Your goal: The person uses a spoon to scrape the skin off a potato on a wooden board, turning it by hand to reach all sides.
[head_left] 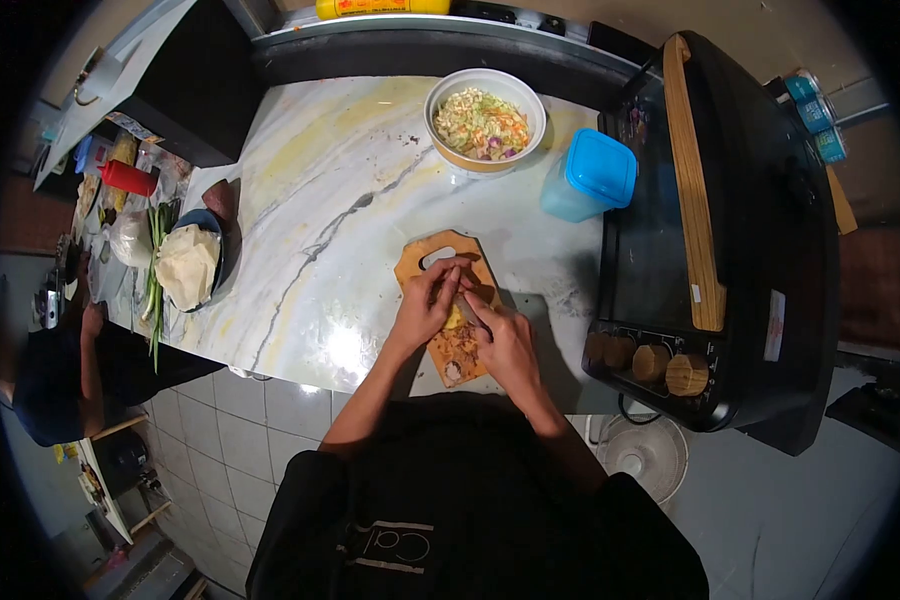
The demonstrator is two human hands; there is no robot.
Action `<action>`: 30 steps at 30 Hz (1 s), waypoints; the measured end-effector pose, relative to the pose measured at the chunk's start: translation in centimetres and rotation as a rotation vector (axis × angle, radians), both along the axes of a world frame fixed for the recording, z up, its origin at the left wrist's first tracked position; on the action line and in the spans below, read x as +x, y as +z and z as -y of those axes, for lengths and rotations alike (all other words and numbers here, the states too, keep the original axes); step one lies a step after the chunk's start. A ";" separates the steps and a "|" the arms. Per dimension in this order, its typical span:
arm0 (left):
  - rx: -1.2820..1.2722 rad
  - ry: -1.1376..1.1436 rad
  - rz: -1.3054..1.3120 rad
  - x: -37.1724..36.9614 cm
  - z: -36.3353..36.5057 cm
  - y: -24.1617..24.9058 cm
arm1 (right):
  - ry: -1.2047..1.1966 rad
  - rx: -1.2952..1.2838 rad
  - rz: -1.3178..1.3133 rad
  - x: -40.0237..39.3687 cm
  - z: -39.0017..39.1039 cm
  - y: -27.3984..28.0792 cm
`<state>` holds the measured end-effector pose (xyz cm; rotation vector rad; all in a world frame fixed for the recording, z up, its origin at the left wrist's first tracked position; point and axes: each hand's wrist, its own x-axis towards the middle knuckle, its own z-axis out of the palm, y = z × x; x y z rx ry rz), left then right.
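Note:
Both my hands are close together over a small wooden cutting board [438, 243] near the counter's front edge. My left hand [430, 305] has its fingers bent and pressed together around something small that they hide. In my right hand [507, 345] is a knife [470, 310], its blade pointing up toward the left fingers. Yellow pieces [455, 320] lie on the board between the hands, with brown peelings [456, 355] below them. Beyond the board stands a white bowl [437, 140] of chopped vegetables [482, 122].
A blue-lidded container [600, 168] and a black oven [760, 230] stand at the right. On the left are a plate of pale wrappers [187, 266], green onions [156, 290] and a red bottle [128, 178]. Another person [55, 380] is at the far left.

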<state>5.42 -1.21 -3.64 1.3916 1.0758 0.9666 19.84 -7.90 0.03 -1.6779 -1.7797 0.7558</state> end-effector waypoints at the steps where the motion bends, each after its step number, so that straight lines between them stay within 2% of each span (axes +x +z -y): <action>1: -0.035 0.015 0.022 0.0 -0.1 0.1 | -0.004 -0.005 0.020 -0.2 0.2 0.1; 6: 0.007 -0.030 -0.036 -0.1 0.6 -0.7 | 0.071 -0.095 0.085 0.3 1.9 -0.1; 11: 0.008 -0.055 -0.101 -0.3 0.3 -0.4 | 0.064 -0.020 0.040 0.3 2.6 0.0; 15: 0.025 0.003 -0.035 0.1 0.4 -0.4 | -0.014 0.002 0.029 0.2 0.7 -0.3; 22: 0.109 -0.044 -0.114 -0.1 0.2 -0.4 | -0.030 0.004 -0.014 0.4 4.1 -1.2; 25: 0.087 -0.033 -0.078 -0.1 0.3 -0.5 | -0.041 0.122 -0.088 -0.3 2.5 -1.2; 28: 0.055 -0.016 -0.030 0.0 0.2 -0.6 | -0.008 -0.035 0.030 0.2 0.2 -0.2; 30: 0.042 -0.027 -0.030 -0.1 0.3 -0.1 | 0.014 0.001 0.016 0.0 1.0 -0.6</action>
